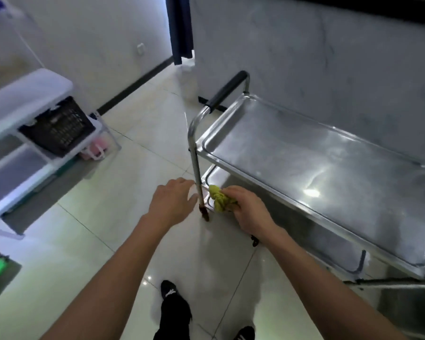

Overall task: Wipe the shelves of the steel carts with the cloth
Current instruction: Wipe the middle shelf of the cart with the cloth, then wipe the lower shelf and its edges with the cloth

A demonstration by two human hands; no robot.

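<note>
At the bottom of the frame my shoes (176, 305) stand on the tiled floor (113, 241). At centre, my right hand (249, 209) clutches the bunched yellow-green cloth (220, 197) against the corner of the cart's lower shelf (219, 175), just beside the leg (198, 177), where my left hand (172, 202) reaches, fingers relaxed, grasping nothing. The steel cart (317, 163) fills the right side, its black handle (227, 90) farther up; a white rack (22, 99) with a black crate (59, 126) sits at left.

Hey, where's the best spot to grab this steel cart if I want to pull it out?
Probably the black padded handle on the steel cart, at its far-left end. Come from that end, palm over the top: the bar lies level, clear above the top shelf.
</note>
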